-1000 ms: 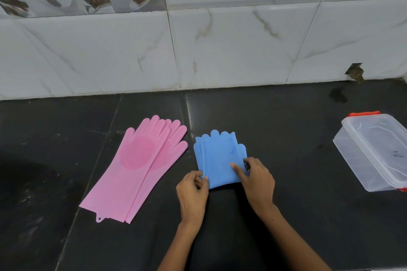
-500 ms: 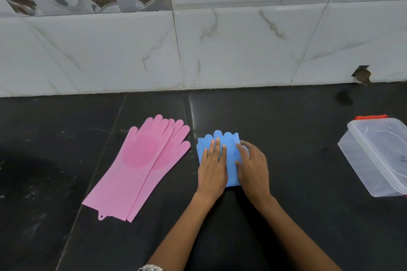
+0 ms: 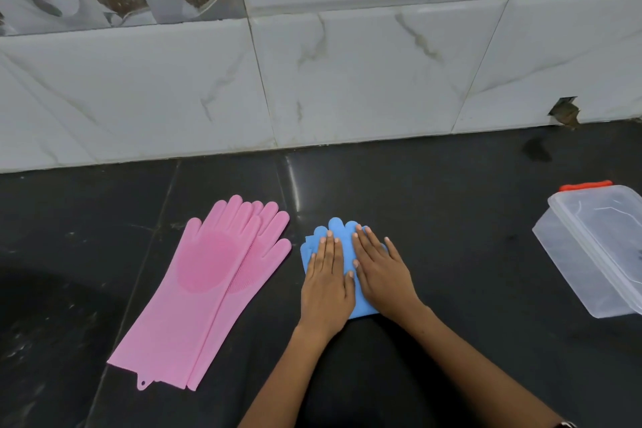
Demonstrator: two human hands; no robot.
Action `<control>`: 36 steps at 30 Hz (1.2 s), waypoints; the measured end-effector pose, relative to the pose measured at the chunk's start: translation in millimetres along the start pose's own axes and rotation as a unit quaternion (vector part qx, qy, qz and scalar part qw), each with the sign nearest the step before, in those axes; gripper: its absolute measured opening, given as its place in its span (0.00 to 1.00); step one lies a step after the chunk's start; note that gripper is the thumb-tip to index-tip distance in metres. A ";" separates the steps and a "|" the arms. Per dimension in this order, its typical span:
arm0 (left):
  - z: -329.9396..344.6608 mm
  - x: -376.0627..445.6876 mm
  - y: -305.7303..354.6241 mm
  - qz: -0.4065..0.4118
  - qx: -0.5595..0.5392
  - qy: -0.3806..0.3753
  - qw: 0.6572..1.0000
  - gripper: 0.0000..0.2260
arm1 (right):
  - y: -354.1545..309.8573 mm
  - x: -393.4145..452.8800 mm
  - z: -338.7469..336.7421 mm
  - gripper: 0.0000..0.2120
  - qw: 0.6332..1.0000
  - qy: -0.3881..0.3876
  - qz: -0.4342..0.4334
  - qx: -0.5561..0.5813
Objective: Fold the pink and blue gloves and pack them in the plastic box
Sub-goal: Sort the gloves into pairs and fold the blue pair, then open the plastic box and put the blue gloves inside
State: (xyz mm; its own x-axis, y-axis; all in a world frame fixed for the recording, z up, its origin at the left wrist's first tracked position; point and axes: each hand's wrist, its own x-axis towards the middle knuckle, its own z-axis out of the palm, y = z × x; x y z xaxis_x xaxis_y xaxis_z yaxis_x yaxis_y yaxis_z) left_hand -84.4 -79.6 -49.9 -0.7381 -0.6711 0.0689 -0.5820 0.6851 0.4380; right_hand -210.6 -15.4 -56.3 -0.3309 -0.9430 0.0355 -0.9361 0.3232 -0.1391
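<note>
The folded blue gloves lie on the black counter, mostly covered by both my hands. My left hand lies flat on their left half, fingers straight and together. My right hand lies flat on the right half, fingers slightly spread. Neither hand grips anything. The pink gloves lie unfolded and stacked to the left, fingers toward the wall, cuffs toward me. The clear plastic box with a lid on top and a red clip sits at the right edge, partly cut off.
The black stone counter runs back to a white marble-tiled wall. A chipped hole shows at the wall's base on the right. A dark wet patch covers the counter at the far left.
My left hand went from pinching the blue gloves' near edge to lying flat on top. My right hand slid further up over the gloves and flattened.
</note>
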 end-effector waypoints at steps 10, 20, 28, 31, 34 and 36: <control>0.7 3.1 2.5 -0.004 0.033 -0.018 0.999 0.27 | -0.7 -0.1 0.7 0.25 1.000 -0.014 0.013 0.020; -40.1 10.3 20.8 0.086 -0.010 0.023 0.996 0.23 | -1.5 -13.0 -43.7 0.19 0.988 0.094 0.020 0.124; -51.3 17.6 110.2 0.355 -0.033 0.072 0.931 0.13 | 67.2 -88.0 -106.0 0.14 0.922 0.279 0.261 0.062; -29.4 18.0 146.2 0.386 -0.019 0.064 0.920 0.12 | 109.8 -116.3 -114.9 0.19 0.908 0.233 0.348 -0.005; -4.7 17.0 180.6 0.390 -0.012 0.050 0.919 0.11 | 152.4 -132.5 -118.4 0.27 0.900 0.152 0.405 -0.048; 8.0 17.7 197.8 0.384 0.001 0.046 0.922 0.11 | 170.4 -137.3 -115.7 0.31 0.899 0.116 0.416 -0.074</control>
State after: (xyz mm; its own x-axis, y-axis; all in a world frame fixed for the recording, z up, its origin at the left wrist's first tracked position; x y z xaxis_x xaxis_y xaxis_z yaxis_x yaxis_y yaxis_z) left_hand -215.3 46.3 30.8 -0.9008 -0.0092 0.4341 0.0997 0.9687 0.2273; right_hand -338.5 178.3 29.6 -0.9236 -0.3336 0.1889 -0.3531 0.9321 -0.0803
